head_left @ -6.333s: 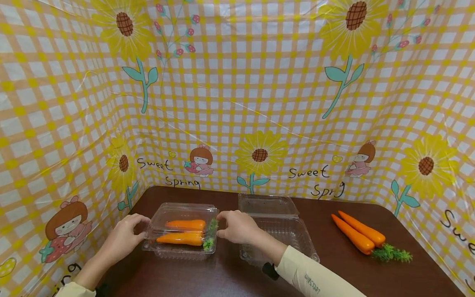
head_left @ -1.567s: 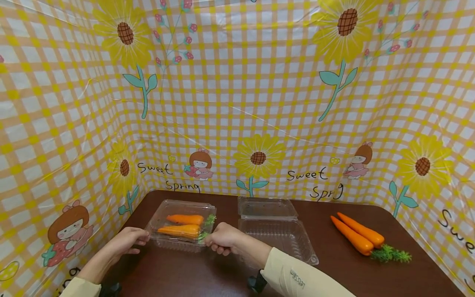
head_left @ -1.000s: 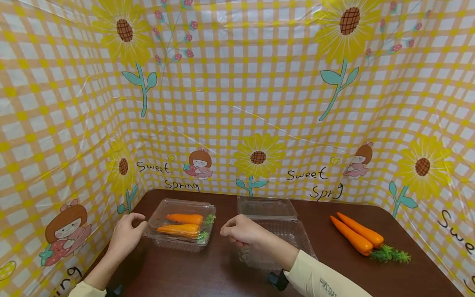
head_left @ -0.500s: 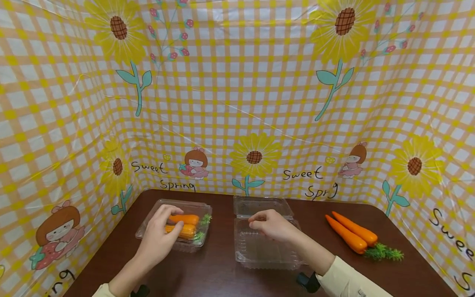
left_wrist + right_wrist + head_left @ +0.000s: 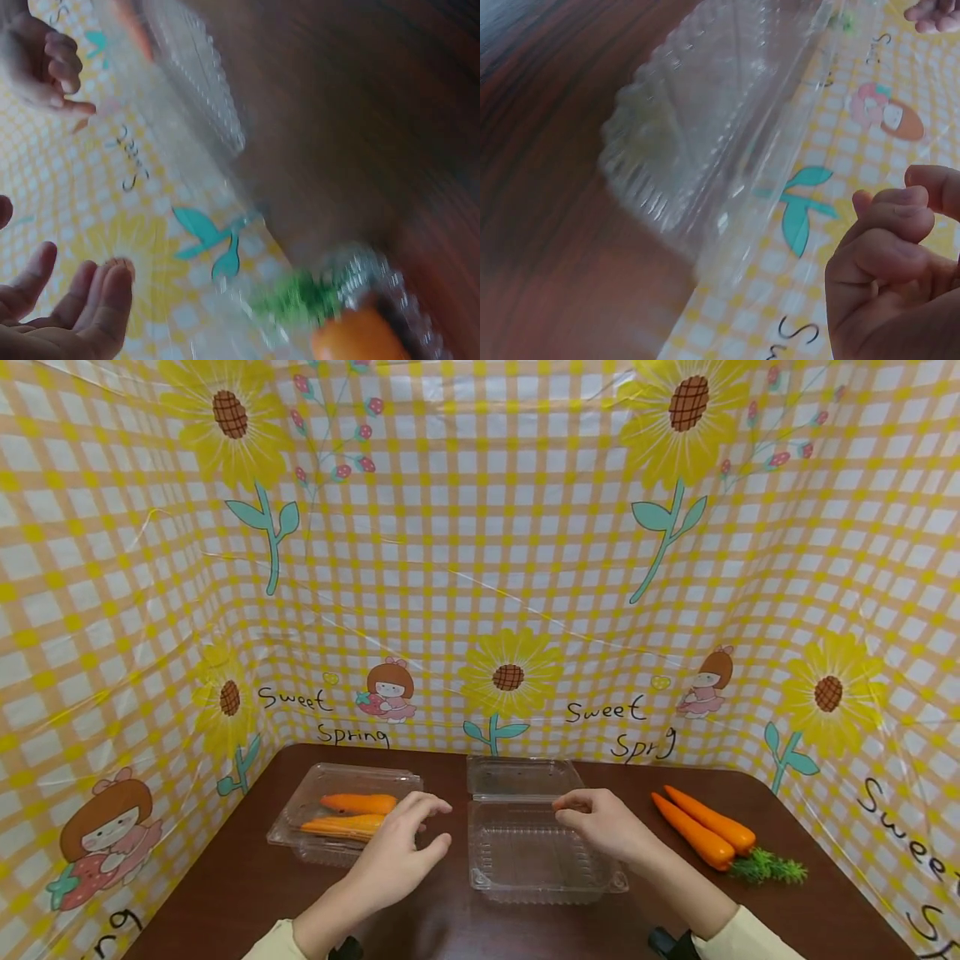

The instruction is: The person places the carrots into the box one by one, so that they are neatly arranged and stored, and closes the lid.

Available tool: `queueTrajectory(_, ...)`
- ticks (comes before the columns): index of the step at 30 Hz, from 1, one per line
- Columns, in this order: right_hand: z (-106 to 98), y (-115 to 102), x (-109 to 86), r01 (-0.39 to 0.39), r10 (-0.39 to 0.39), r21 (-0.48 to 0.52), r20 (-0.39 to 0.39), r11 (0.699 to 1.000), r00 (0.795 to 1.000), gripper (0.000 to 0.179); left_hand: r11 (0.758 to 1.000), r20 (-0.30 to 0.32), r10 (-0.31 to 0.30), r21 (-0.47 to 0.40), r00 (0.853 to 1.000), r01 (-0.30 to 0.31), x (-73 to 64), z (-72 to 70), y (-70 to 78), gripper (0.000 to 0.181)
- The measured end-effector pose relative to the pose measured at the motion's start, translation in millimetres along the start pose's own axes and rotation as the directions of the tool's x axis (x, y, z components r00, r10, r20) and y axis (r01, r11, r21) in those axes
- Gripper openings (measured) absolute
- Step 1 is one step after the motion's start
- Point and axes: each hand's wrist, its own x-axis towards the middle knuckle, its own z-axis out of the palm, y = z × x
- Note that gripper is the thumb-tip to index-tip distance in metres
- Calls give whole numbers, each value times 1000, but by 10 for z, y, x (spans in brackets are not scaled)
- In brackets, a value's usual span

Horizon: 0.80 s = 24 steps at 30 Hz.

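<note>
Two orange carrots (image 5: pixel 358 802) with green tops lie inside a clear plastic clamshell box (image 5: pixel 288 818) at left, its lid down over them. My left hand (image 5: pixel 405 847) hovers in front of that box's right end, fingers loosely bent and holding nothing. It hides part of the green tops. Beside it stands a second clear clamshell box (image 5: pixel 517 860), its lid (image 5: pixel 525 775) folded back. Over this box's right side is my right hand (image 5: pixel 607 822), fingers curled loosely with nothing between them. Two more carrots (image 5: pixel 693 831) lie on the table to the right, apart from both hands.
The dark brown table (image 5: pixel 420 927) ends at a checked, sunflower-printed cloth (image 5: pixel 480 560), which rises behind it and on both sides. Leafy green tops (image 5: pixel 768 865) on the right-hand carrots point toward the table's right edge.
Both hands have left the left box, where the right hand pressed its front right corner, and moved right. The lid lies lower than in the oldest frame. The loose carrots have stayed put.
</note>
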Motion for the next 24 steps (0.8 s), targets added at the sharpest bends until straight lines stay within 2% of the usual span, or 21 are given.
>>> queueTrajectory(4,-92,108,-22,-25,23,-42,-58,999,998,28,999,93,-31,20,995,29,35,136,18,40)
queueTrajectory(8,-171,215,-66,-48,42,-57,-95,997,995,28,997,186,-75,19,980,72,72,245,22,55)
queueTrajectory(11,-212,278,-101,-58,52,-57,-107,997,993,30,995,232,-100,33,968,94,91,312,12,62)
queueTrajectory(18,-271,393,-172,-79,67,-73,-144,994,987,32,990,296,-144,31,944,141,109,415,-32,76)
queueTrajectory(24,-309,527,-220,-65,59,-33,-170,997,984,30,988,341,-153,27,928,153,116,456,-52,76)
